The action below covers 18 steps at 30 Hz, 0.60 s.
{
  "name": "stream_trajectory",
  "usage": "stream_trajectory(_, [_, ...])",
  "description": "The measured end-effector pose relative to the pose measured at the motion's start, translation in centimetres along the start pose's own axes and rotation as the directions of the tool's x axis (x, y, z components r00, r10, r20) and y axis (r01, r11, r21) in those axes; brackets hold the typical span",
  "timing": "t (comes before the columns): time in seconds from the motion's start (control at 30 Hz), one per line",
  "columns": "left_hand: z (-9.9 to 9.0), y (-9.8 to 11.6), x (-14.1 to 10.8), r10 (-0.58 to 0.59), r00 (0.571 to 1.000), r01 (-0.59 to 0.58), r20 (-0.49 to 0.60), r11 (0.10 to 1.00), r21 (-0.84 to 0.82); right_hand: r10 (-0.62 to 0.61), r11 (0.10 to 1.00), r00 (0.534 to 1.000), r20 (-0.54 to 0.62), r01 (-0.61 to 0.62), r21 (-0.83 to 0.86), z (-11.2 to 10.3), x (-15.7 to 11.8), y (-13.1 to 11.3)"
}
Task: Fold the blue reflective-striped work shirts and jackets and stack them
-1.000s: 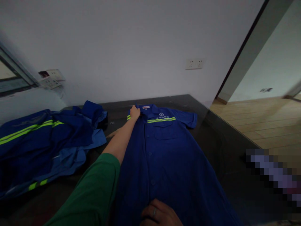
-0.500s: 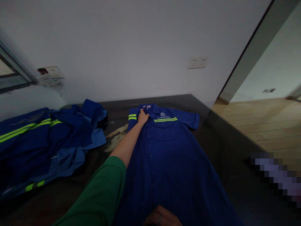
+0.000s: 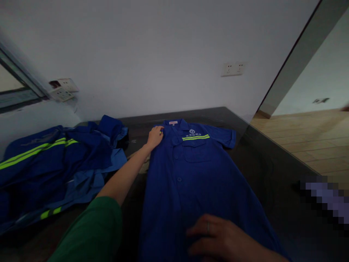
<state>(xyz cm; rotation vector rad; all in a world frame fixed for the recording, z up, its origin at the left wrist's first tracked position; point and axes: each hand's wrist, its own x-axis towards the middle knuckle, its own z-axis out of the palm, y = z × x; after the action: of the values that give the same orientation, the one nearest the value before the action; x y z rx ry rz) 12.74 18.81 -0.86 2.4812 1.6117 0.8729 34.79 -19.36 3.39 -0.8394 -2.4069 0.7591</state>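
Observation:
A dark blue short-sleeved work shirt point(image 3: 199, 174) lies front up on the dark table, its collar towards the wall. It has a breast pocket, buttons, a white emblem and a yellow-green stripe. My left hand point(image 3: 156, 136) is at the shirt's left shoulder edge beside the collar, its fingers bent on the cloth; a speck of yellow-green shows between them. Slightly blurred, my right hand point(image 3: 215, 234) is over the lower front of the shirt, fingers apart and holding nothing. Whether it touches the cloth I cannot tell.
Rumpled blue garments point(image 3: 54, 163) with yellow-green stripes are heaped on the left of the table point(image 3: 251, 163). Behind stands a white wall with sockets point(image 3: 233, 68). A pixelated object point(image 3: 327, 200) is at the right. Wooden flooring point(image 3: 300, 134) lies beyond the table edge.
My left hand has moved from the collar opening out to the left shoulder edge, uncovering the collar label and covering the stripe there. My right hand has come up and right into fuller view.

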Motion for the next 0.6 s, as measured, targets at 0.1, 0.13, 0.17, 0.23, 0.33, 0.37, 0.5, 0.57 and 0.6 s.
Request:
stream_trajectory(0.1, [-0.6,-3.1,0.5,-0.123,0.992,0.121,0.030,0.992,0.043,0.171,0.979,0.985,0.031,-0.166,-0.117,-5.9,6.0,2.9])
stream_trajectory(0.13, [-0.6,-3.9,1.0,-0.155,0.987,0.153,0.035,0.987,0.046,0.227,0.960,0.974,-0.007,-0.225,-0.166,-7.4,8.7,4.8])
stream_trajectory(0.17, [-0.5,-4.7,1.7,-0.178,0.983,0.177,0.039,0.983,0.047,0.291,0.937,0.956,-0.045,-0.295,-0.190,-8.5,11.5,7.0])
stream_trajectory(0.23, [-0.1,-5.8,3.4,-0.199,0.979,0.196,0.048,0.979,0.049,0.476,0.853,0.866,-0.153,-0.497,-0.159,-9.9,17.0,11.9])
stream_trajectory(0.33, [0.7,-6.8,6.0,-0.199,0.976,0.194,0.089,0.979,0.058,0.638,0.720,0.700,-0.321,-0.690,-0.071,-10.6,23.8,18.8])
stream_trajectory(0.37, [1.0,-7.0,6.8,-0.197,0.975,0.191,0.107,0.980,0.064,0.658,0.697,0.665,-0.354,-0.716,-0.051,-10.6,25.4,20.7])
stream_trajectory(0.5, [1.9,-8.1,8.5,-0.215,0.963,0.197,0.164,0.973,0.117,0.695,0.654,0.586,-0.415,-0.756,0.027,-10.1,29.4,25.9])
stream_trajectory(0.57, [2.1,-8.6,8.7,-0.240,0.954,0.213,0.178,0.964,0.156,0.709,0.651,0.574,-0.410,-0.756,0.066,-9.7,30.4,27.3])
stream_trajectory(0.6, [2.1,-8.9,8.7,-0.251,0.950,0.220,0.184,0.960,0.173,0.710,0.657,0.578,-0.402,-0.749,0.083,-9.5,30.8,27.8])
